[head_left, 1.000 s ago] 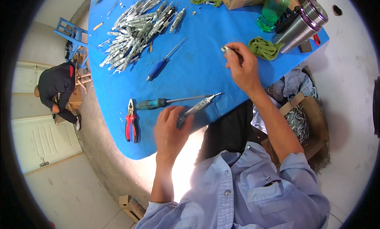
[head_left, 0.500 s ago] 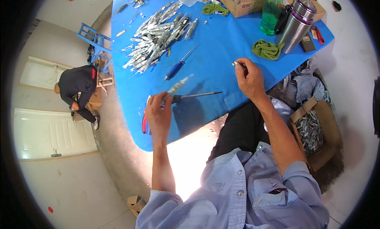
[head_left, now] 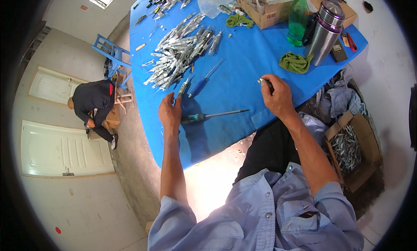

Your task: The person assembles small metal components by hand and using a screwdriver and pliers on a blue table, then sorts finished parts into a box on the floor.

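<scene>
My left hand [head_left: 170, 111] is closed on a slim, clear-and-silver pen-shaped piece [head_left: 183, 86] and points it away from me, close to a heap of similar silvery pen-shaped pieces [head_left: 178, 55]. Just right of that piece lies a blue-handled screwdriver [head_left: 199, 86]. A larger screwdriver [head_left: 223, 114] lies on the blue-covered table [head_left: 230, 88], its dark handle beside my left wrist. My right hand [head_left: 279, 97], fingers curled, grips a small dark object with a pale metallic end [head_left: 261, 80]; its kind cannot be made out.
A green bottle [head_left: 298, 23], a steel flask [head_left: 323, 34], a green cloth [head_left: 295, 62] and a cardboard box [head_left: 267, 16] stand or lie at the far right. Below the table's right edge, an open carton [head_left: 369, 142] holds metallic pieces. Another person [head_left: 93, 99] bends over at the left.
My left hand has moved away from me and slightly left with the pen-shaped piece, toward the heap. The red-handled tool beside it no longer shows. The whole view has shifted slightly.
</scene>
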The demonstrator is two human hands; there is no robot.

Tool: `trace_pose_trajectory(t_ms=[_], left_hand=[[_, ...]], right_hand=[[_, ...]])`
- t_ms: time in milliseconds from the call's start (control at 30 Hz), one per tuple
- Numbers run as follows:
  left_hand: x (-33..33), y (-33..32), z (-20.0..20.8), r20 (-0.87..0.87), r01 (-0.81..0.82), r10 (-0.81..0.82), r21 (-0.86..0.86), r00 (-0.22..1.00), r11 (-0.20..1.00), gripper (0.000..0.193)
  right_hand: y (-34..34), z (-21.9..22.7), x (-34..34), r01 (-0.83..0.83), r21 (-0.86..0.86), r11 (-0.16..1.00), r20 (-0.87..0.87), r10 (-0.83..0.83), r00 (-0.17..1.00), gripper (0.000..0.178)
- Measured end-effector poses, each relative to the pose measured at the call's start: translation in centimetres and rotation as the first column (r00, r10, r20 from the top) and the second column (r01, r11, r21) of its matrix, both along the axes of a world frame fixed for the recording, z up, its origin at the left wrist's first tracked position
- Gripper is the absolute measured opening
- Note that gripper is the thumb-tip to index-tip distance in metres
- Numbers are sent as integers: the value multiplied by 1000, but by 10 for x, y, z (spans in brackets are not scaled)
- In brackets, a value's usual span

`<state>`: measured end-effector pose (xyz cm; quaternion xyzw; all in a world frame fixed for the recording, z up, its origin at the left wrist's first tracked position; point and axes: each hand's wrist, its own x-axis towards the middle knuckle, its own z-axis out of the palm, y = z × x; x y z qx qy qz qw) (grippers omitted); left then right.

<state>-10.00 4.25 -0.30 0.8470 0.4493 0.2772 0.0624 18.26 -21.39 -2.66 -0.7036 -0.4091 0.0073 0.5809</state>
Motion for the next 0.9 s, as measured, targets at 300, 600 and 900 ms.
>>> trace_pose_trajectory(t_ms=[300,600,900], left_hand=[[-17,-86,16,-127,219,-211,47,969,975,36],[-35,-102,29,-278,344,-345,-53,897,937,37],[-97,-141,76,58,203,-195,-318,979,926,31]], right_hand=[[-1,-5,2,9,7,1000,67,-9,998,13],[1,-1,-5,25,-27,999,51,-24,998,12],[-2,13,-16,-86,-82,993,113,95,989,13]])
